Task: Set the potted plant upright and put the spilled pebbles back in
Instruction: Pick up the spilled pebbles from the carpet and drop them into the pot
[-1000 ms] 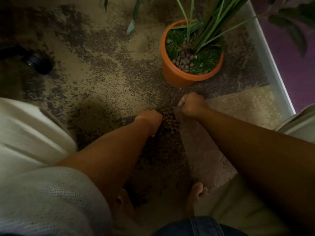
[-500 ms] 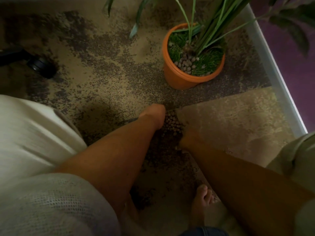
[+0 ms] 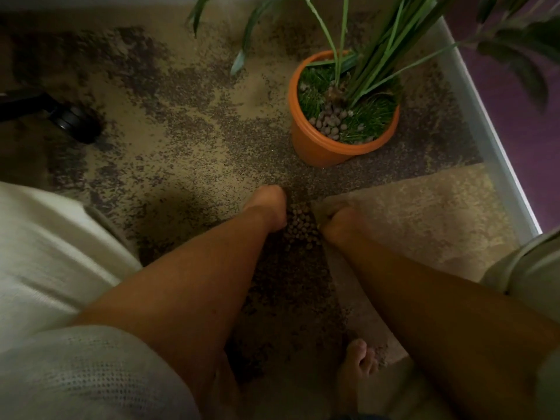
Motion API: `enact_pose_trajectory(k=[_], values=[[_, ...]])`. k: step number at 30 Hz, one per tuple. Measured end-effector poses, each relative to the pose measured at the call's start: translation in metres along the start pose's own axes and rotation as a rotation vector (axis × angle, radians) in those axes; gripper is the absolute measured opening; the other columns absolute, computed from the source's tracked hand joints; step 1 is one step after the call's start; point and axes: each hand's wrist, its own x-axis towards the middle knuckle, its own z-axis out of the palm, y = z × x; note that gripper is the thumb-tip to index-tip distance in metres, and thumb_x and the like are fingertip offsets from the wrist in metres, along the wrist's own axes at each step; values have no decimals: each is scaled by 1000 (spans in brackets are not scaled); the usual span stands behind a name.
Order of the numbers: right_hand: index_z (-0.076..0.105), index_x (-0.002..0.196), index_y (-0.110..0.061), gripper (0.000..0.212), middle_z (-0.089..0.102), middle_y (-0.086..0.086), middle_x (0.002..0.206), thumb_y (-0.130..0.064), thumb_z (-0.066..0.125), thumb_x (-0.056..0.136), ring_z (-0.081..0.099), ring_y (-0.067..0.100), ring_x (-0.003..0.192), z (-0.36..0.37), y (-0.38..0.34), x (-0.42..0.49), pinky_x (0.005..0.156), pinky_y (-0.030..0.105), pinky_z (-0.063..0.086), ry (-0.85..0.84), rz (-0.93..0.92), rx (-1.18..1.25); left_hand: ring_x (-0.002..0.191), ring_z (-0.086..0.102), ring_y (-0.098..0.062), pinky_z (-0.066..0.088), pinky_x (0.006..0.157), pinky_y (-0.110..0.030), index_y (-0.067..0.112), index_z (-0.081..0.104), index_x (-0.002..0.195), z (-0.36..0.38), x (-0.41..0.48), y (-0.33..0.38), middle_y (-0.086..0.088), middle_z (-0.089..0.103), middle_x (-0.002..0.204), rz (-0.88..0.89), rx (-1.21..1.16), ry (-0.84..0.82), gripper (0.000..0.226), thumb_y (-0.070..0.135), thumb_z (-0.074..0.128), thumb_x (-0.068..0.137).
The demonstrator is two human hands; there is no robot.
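The orange pot stands upright on the speckled carpet, with its green plant rising out of it. A few grey pebbles lie inside on the near-left of the soil. A pile of spilled pebbles lies on the carpet in front of the pot. My left hand is cupped against the pile's left side, fingers pointing down and hidden. My right hand is on the pile's right side, fingers curled at the corner of a beige rug. Whether either hand holds anything is unclear.
A black chair caster sits at the far left. A white baseboard and purple wall run along the right. My bare foot is near the bottom. More loose pebbles are scattered on the carpet toward me.
My right hand drew back toward me from the pile's far side, then came in against its right edge. My left hand stayed beside the pebbles.
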Motion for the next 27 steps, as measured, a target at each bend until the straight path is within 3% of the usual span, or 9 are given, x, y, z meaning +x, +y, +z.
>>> enact_pose_trajectory(k=[9, 16, 19, 21, 24, 27], values=[[74, 101, -10, 21, 71, 14, 111, -17, 61, 86, 67, 34, 105, 14, -10, 1, 92, 42, 56, -41, -180, -79, 105, 66, -29, 54, 92, -37, 10, 72, 106, -3, -5, -4, -12, 70, 111, -41, -74, 39, 26, 17, 74, 81], [71, 108, 0, 32, 70, 18, 114, -26, 59, 94, 64, 34, 111, 12, -9, 16, 98, 35, 51, -66, -94, 111, 104, 66, -27, 54, 92, -38, 9, 73, 106, -2, -5, -1, -11, 71, 110, -22, -59, 32, 26, 18, 74, 81], [68, 76, -15, 14, 71, 14, 109, -24, 66, 86, 65, 31, 108, 8, -12, 19, 97, 34, 50, -10, -73, 162, 105, 66, -27, 54, 93, -38, 10, 72, 106, -3, -5, 0, -11, 71, 110, -26, -58, 31, 27, 18, 74, 81], [63, 58, -20, 25, 73, 6, 100, -17, 68, 83, 66, 27, 103, 4, -17, 23, 97, 36, 52, -6, -40, 218, 105, 66, -27, 54, 92, -38, 10, 72, 106, -3, -6, 0, -11, 71, 110, -28, -58, 34, 27, 18, 74, 81], [64, 53, -23, 30, 69, -3, 80, -14, 70, 81, 69, 23, 92, -3, -23, 28, 88, 34, 57, -13, -8, 268, 104, 66, -27, 54, 93, -38, 9, 72, 106, -4, -7, -1, -12, 70, 110, -24, -54, 28, 27, 18, 74, 81], [64, 57, -22, 24, 70, -1, 83, -17, 72, 79, 68, 23, 93, -7, -24, 32, 89, 36, 56, 10, 12, 310, 105, 65, -27, 54, 93, -37, 7, 71, 107, -5, -7, -4, -11, 70, 110, -22, -51, 39, 27, 17, 74, 82]])
